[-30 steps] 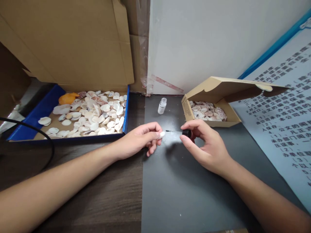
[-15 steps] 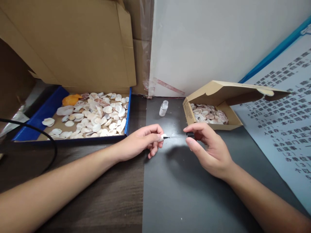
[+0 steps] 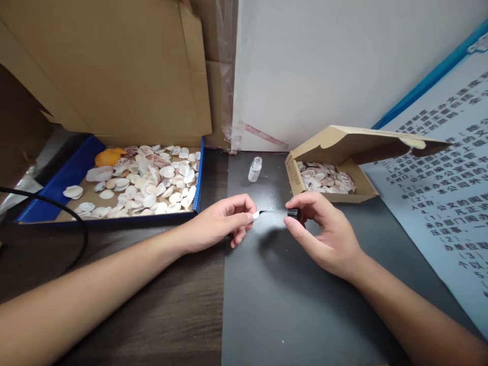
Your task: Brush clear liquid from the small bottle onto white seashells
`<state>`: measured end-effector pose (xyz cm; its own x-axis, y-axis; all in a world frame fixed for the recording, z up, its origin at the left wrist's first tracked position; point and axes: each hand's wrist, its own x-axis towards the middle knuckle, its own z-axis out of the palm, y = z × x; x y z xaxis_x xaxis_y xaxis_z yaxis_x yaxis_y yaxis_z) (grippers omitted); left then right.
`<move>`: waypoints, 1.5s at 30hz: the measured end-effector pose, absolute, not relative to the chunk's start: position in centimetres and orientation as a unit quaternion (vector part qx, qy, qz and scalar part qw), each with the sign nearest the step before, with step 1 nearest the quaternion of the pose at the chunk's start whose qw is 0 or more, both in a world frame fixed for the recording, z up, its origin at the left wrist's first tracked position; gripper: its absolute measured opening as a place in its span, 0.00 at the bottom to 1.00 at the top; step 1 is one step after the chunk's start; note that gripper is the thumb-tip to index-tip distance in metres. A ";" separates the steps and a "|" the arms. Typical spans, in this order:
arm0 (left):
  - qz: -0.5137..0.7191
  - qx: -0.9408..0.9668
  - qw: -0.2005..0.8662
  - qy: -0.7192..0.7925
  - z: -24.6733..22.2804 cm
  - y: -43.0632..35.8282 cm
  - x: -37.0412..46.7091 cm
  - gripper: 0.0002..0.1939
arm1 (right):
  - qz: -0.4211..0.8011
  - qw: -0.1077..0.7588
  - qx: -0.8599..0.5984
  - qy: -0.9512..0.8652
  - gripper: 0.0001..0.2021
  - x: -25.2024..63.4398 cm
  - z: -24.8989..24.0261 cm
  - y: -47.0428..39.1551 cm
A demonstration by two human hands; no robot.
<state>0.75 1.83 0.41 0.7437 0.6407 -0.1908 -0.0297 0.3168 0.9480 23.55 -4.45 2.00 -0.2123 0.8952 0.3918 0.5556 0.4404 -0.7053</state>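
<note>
Left hand (image 3: 223, 223) pinched a small white shell (image 3: 255, 215) above the worktop (image 3: 290, 305); right hand (image 3: 324, 234) gripped the brush cap (image 3: 293, 213), its tip having apparently returned to the shell.

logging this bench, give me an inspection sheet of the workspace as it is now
surface: dark mat beside brown wood top
job's things: small white shell pinched in left hand; brush with black cap in right hand, tip at shell; open vial behind
clutter: blue tray and small box, both holding shells
grippers: both hands closed on their items
cables: black cable at left
surroundings: white wall, cardboard, printed poster
</note>
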 end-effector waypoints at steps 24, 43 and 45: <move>0.223 0.535 0.763 0.287 0.4 1.7 0.9 0.12 | 0.191 0.398 -0.488 -0.753 0.09 23.5 2.4 -4.5; 0.221 0.523 0.771 0.289 0.4 1.8 0.8 0.09 | 0.205 0.391 -0.481 -0.757 0.08 23.8 2.2 -4.5; 0.221 0.524 0.771 0.287 0.5 1.8 0.8 0.09 | 0.205 0.387 -0.486 -0.756 0.09 23.7 2.2 -4.5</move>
